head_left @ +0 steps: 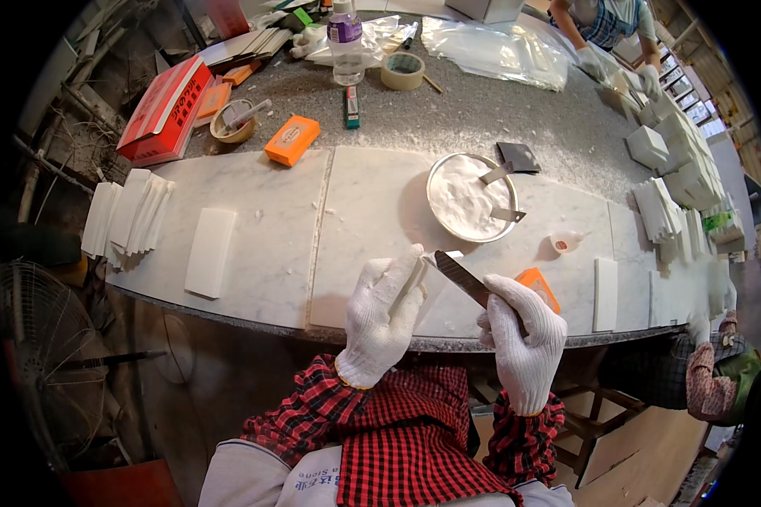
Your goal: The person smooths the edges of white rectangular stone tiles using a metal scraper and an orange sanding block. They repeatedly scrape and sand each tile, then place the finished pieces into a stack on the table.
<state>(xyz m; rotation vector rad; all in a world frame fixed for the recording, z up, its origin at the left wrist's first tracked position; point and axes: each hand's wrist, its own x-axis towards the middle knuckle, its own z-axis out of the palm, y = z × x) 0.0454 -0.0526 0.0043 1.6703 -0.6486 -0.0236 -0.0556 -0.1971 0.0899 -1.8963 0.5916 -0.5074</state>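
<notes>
My left hand [379, 311], in a white knitted glove, is closed around a thin white tile [431, 283] held up above the table's front edge. In my right hand [522, 338], gloved the same way, is a dark flat blade [459, 277] with slanting lines across it. The blade's tip reaches the tile's upper end; whether they touch, I cannot tell. Beyond my hands sits a round metal bowl [432, 207] of white powder or paste, with two metal scraper blades [496, 173] stuck in it. An orange box [539, 290] lies beside my right hand.
White tiles [139, 211] stand stacked at left, and more stacks [685, 160] line the right. A single tile [211, 253] lies flat. Farther back are a red box [165, 110], a bottle [345, 46], a tape roll [402, 72] and plastic bags [495, 51]. Other people work at the right.
</notes>
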